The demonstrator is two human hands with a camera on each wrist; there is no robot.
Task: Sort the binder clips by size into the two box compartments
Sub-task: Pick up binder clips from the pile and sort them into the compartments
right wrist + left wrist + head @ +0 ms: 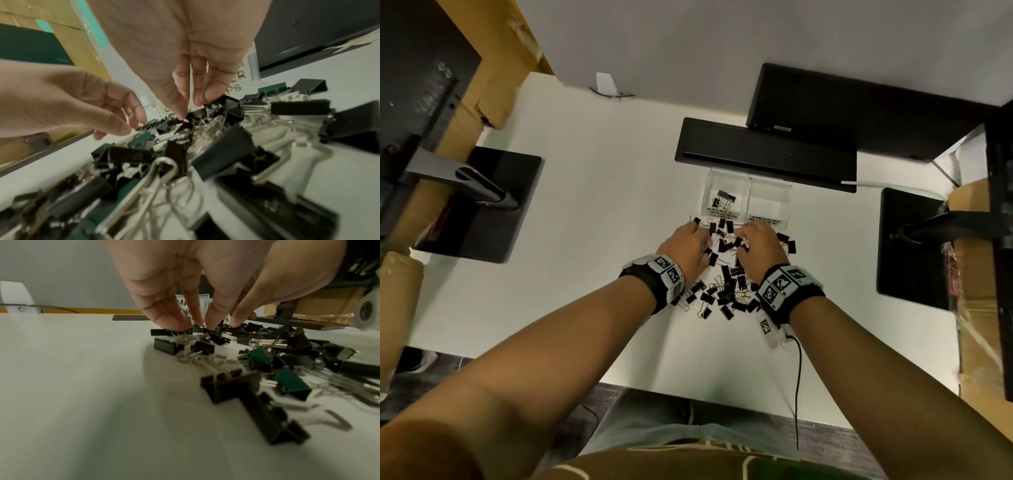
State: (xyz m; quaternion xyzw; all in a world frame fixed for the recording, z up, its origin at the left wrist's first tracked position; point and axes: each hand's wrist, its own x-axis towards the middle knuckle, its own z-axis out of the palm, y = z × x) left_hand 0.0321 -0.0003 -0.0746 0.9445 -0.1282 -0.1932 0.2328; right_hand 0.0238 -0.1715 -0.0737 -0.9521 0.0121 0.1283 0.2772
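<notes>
A pile of black binder clips [726, 291] in two sizes lies on the white table, in front of a clear two-compartment box [710, 181]. Its left compartment, labelled SMALL BINDER CLIPS, holds several clips [724, 198]. The right compartment [770, 202], labelled MEDIUM, looks bare. My left hand [702, 245] and right hand [743, 241] reach into the far end of the pile. In the left wrist view the left hand [205, 324] has straight fingers, their tips touching small clips [218, 337]. In the right wrist view the right hand [191, 108] points down onto the clips [222, 152]. Neither hand lifts a clip.
A long black bar [763, 150] lies just behind the box. Black monitor bases stand at the left [482, 212] and right [911, 246]. Cardboard boxes [976, 308] flank the table. A black cable [798, 377] hangs from my right wrist over the near table edge.
</notes>
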